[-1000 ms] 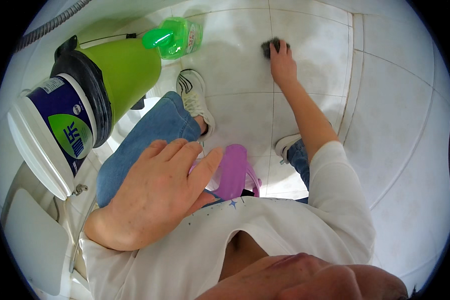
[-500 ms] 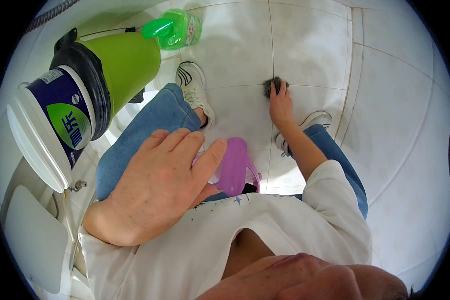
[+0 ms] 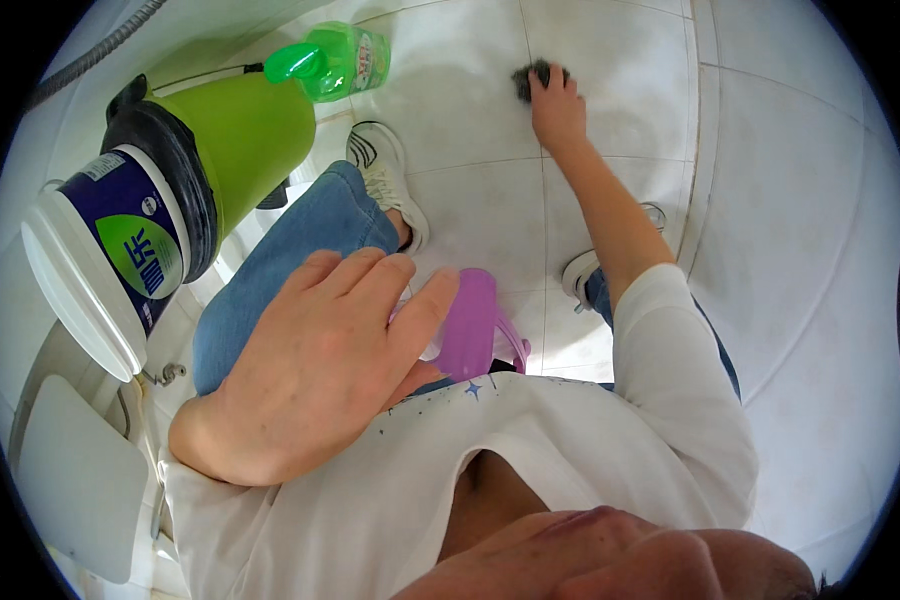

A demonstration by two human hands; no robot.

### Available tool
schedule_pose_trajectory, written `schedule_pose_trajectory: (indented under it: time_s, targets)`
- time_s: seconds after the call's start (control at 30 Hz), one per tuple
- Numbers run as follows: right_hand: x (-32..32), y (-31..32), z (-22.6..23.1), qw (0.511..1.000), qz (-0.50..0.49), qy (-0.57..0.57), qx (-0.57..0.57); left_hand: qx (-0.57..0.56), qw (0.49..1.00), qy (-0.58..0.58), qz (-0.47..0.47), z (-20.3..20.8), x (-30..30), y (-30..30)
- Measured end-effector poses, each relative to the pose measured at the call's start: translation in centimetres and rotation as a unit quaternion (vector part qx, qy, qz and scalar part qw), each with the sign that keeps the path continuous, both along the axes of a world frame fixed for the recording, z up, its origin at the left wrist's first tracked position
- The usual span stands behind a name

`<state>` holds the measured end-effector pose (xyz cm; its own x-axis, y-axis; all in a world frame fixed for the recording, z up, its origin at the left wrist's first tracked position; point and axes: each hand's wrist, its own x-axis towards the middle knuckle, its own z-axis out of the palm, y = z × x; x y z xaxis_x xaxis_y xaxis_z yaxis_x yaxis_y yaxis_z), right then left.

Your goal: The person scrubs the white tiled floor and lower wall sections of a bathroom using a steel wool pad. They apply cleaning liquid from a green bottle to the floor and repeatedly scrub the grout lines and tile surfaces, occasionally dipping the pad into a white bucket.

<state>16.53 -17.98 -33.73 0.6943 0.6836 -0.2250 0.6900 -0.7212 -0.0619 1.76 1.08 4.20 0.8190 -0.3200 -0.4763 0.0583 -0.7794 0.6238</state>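
With its arm stretched forward, my right hand presses a dark grey wire scourer against the pale tiled floor. Its fingers are bent over the scourer and cover part of it. My left hand is held in front of my bent left knee, back of the hand upward, fingers loosely stretched and thumb apart. It holds nothing that I can see. Beyond and partly behind it, a purple plastic object with a strap-like loop shows between my legs.
A green see-through pump bottle stands on the floor ahead to the left. Nearer are a lime-green bin with a black rim and a white-lidded dark blue tub. My shoes flank the work area; a tiled wall rises on the right.
My right hand has slid the scourer forward and slightly left over the tiles, the arm reaching farther. The left hand has hardly moved. The view has shifted a little.
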Motion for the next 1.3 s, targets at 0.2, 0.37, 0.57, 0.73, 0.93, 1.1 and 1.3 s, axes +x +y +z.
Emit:
schedule_pose_trajectory:
  time_s: [0.2,0.37,0.57,0.73,0.93,1.1,1.3]
  targets:
    - [-10.2,-9.0,1.7,0.993,-0.016,0.089,-0.076,0.016,0.999,0.048,-0.015,0.4,-0.3,0.1]
    - [-8.6,-6.9,1.5,0.995,-0.068,0.052,-0.041,0.015,1.000,-0.003,0.001,0.5,-0.7,-0.5]
    - [5.1,-5.5,-0.4,0.976,-0.200,-0.031,-0.081,0.021,0.999,0.050,0.003,0.1,0.5,-0.3]
    - [8.2,-15.3,-1.0,0.928,-0.356,-0.027,-0.104,0.009,0.999,0.033,-0.015,0.1,1.3,-0.4]
    - [-1.1,-22.0,-0.1,0.851,-0.511,-0.008,-0.120,0.024,0.998,0.061,-0.020,-0.4,1.0,-1.2]
    - [2.9,-25.2,-7.5,0.910,-0.380,-0.150,-0.075,0.073,0.993,0.089,0.015,-1.4,1.9,-1.1]
    - [13.4,-14.4,-3.3,0.971,-0.210,-0.110,-0.031,0.092,0.992,0.087,0.019,-2.1,3.5,-2.6]
